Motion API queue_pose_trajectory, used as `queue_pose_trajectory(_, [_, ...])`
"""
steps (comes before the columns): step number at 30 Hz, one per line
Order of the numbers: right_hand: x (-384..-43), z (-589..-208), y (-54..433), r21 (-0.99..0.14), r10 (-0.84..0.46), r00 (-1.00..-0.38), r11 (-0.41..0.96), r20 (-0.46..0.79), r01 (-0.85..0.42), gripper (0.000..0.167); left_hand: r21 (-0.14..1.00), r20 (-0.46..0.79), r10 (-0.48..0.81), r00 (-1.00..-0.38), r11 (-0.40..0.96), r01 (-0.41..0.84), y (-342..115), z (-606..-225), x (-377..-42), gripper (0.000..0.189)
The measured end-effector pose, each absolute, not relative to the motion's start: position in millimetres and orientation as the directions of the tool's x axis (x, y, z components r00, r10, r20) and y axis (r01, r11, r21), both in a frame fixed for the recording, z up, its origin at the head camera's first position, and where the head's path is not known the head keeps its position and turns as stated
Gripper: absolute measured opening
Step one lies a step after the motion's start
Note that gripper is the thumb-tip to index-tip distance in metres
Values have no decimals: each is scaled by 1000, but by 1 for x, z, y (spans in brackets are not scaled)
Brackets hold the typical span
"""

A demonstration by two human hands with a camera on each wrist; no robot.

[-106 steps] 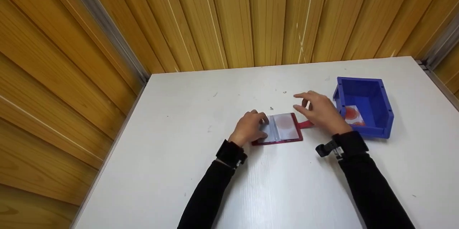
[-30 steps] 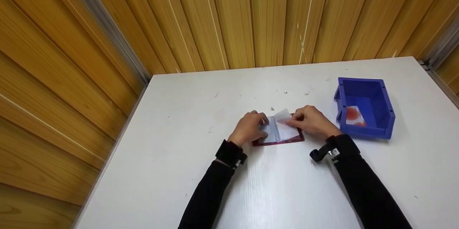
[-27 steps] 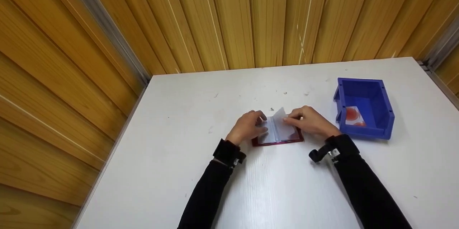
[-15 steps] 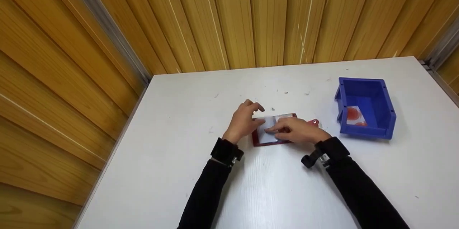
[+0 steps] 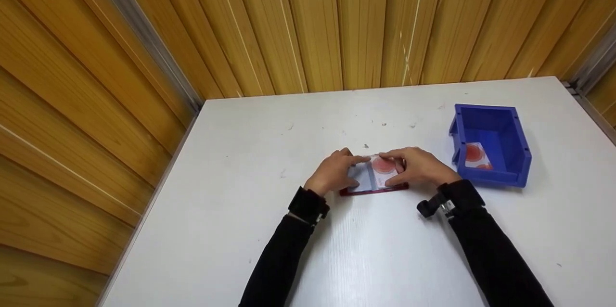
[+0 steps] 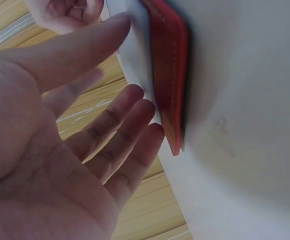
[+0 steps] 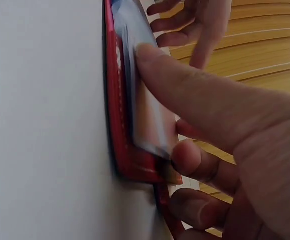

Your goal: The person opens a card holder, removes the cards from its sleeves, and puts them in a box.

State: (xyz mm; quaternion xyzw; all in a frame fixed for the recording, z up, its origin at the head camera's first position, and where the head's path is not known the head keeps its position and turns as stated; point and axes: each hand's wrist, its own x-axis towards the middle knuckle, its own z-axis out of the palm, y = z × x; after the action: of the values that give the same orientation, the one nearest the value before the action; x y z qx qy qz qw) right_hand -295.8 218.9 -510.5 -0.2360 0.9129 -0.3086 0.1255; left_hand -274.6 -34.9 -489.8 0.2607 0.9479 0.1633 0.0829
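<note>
A small red card holder lies open on the white table, its clear plastic sleeves spread to both sides. The right-hand sleeve shows a card with a red circle. My left hand rests at the left half, thumb over the near edge and fingers reaching the far edge. Across the right half, my right hand holds the sleeves between thumb and fingers. In the right wrist view the thumb presses the edge of the stacked sleeves, with curled fingertips near the outer corner. The holder's strap sits under that hand.
A blue bin stands on the right of the table, with a red-and-white card inside. Wood-look panels rise behind the table and along its left side.
The right hand lifted a sleeve, swept it leftward over the holder, then drew back right. A red-circled card now shows on the right half. The left hand lifted briefly and came back down.
</note>
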Motion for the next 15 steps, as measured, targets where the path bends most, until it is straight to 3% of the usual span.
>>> queue_pose_trajectory(10, [-300, -515, 235, -655, -519, -849, 676, -101, -336, 84, 320, -65, 527, -847, 815, 483, -36, -488, -271, 43])
queue_pose_trajectory(15, [-300, -514, 236, -660, -529, -842, 671, -106, -338, 84, 399, 25, 510, -860, 784, 476, -26, -494, -272, 33])
